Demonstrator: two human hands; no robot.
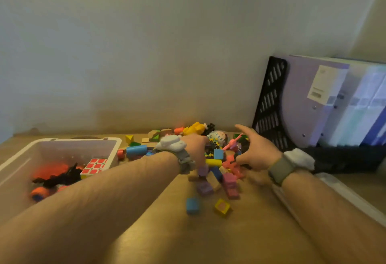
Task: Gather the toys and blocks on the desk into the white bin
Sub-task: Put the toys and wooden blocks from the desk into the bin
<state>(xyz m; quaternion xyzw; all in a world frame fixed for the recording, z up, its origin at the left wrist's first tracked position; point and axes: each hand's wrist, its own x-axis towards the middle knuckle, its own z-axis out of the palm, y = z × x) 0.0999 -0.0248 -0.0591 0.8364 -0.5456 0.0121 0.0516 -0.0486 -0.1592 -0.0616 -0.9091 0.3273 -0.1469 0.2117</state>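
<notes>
1. Blocks scattered across the wooden table: nearest, a blue cube and a yellow cube, lying apart from the main heap.
2. Further in, both hands sunk into the pile: left hand bent down among the pieces, fingers hidden (grip impossible to tell); right hand loosely curled beside a pink plastic toy, forefinger extended, pinching nothing clearly visible.
3. Off left, white bin, translucent plastic, already holding a puzzle cube and orange and black toys.
4. Likely risk: smooth, hard-edged blocks slipping from an overfull scoop, or the stray cubes being missed.
5. Behind, more mixed blocks and a yellow figure against the wall.
</notes>
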